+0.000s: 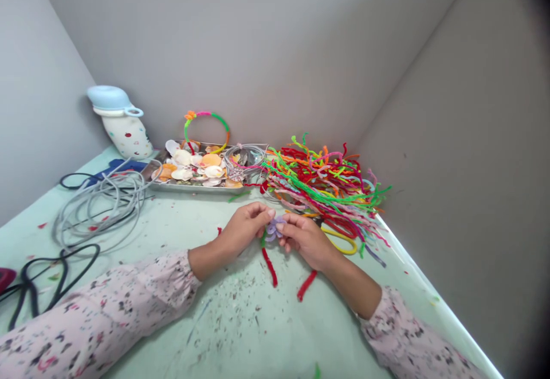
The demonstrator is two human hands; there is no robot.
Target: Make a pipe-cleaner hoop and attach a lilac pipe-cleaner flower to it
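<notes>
Pink floral sleeves (141,296) reach forward over the worktop (232,344) in the head view. The left hand (247,225) and right hand (307,238) nearly meet, their fingers pinching a purple shape (272,230) of small curled loops between them; a green-and-red strip (269,264) hangs just below it.

You are at a craft workspace between grey walls (240,40). A metal tray (201,188) of seashells (212,160) and heaped bright pipe cleaners (322,178) line the surface's (326,333) far edge.
</notes>
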